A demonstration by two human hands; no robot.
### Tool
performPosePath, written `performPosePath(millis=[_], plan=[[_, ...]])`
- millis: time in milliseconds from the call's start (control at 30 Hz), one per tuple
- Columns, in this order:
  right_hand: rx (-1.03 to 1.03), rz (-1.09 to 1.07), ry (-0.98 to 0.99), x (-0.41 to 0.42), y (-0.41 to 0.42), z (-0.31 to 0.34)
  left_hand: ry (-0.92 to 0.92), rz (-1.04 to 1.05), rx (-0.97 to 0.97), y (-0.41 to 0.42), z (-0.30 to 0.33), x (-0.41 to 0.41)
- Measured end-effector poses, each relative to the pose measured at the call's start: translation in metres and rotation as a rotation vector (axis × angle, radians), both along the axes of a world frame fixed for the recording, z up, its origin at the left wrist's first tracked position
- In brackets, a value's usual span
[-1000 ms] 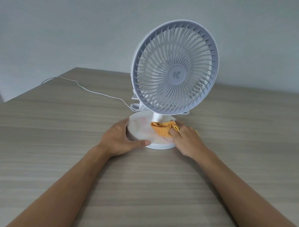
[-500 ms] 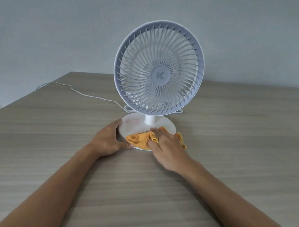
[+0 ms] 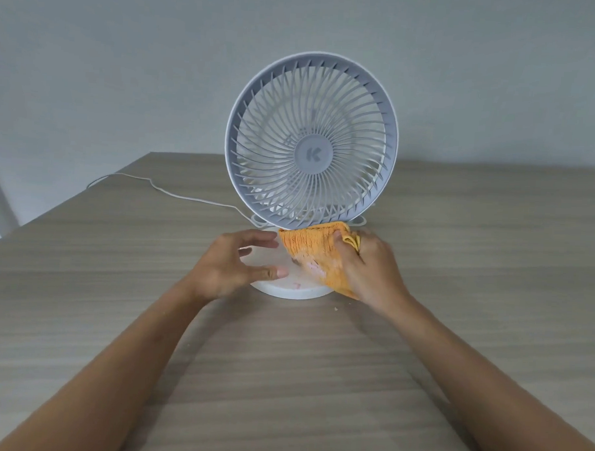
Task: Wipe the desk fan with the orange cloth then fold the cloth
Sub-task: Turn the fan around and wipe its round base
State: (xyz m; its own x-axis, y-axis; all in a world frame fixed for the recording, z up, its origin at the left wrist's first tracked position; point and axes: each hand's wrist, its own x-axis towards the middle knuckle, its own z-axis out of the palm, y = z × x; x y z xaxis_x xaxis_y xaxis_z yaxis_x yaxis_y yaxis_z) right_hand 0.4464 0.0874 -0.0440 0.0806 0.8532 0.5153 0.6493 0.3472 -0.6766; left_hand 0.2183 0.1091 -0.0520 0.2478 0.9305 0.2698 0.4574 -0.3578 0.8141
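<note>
A white desk fan (image 3: 311, 142) with a round grille stands upright on the wooden table, facing me. Its round white base (image 3: 286, 289) lies between my hands. My right hand (image 3: 372, 266) grips the orange cloth (image 3: 313, 253), which hangs over the right half of the base and hides the fan's stem. My left hand (image 3: 234, 265) hovers at the base's left edge with fingers and thumb spread apart, holding nothing.
A white power cord (image 3: 161, 188) runs from behind the fan leftwards to the table's far left edge (image 3: 86, 189). A grey wall rises behind the table. A small crumb (image 3: 336, 308) lies on the wood just in front of the base.
My right hand has swept the cloth from the front left of the base to its right side and raised it. My left hand has let go of the base and opened.
</note>
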Motion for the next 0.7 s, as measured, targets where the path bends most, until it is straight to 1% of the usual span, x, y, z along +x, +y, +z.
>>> performPosePath(millis=[133, 267, 367, 433, 500, 633, 700], plan=[[0.064, 0.039, -0.083, -0.007, -0.001, -0.006, -0.127, 0.04, 0.036, -0.001, 0.001, 0.015], [0.015, 0.122, -0.094, -0.016, -0.004, -0.009, -0.114, 0.21, 0.118, 0.007, -0.009, 0.01], [-0.062, 0.184, -0.073, -0.019, -0.006, -0.004, -0.105, 0.326, 0.157, 0.012, -0.015, 0.001], [-0.114, 0.21, -0.105, -0.017, -0.005, -0.001, -0.098, 0.369, 0.165, 0.014, -0.016, -0.003], [-0.129, 0.202, -0.126, -0.012, -0.004, 0.001, -0.082, 0.375, 0.161, 0.015, -0.015, -0.007], [-0.11, 0.109, -0.06, 0.0, 0.005, -0.002, -0.021, 0.32, 0.113, 0.014, -0.009, -0.011], [-0.104, 0.099, -0.051, 0.003, 0.007, -0.005, 0.033, 0.28, 0.084, 0.014, -0.007, -0.013]])
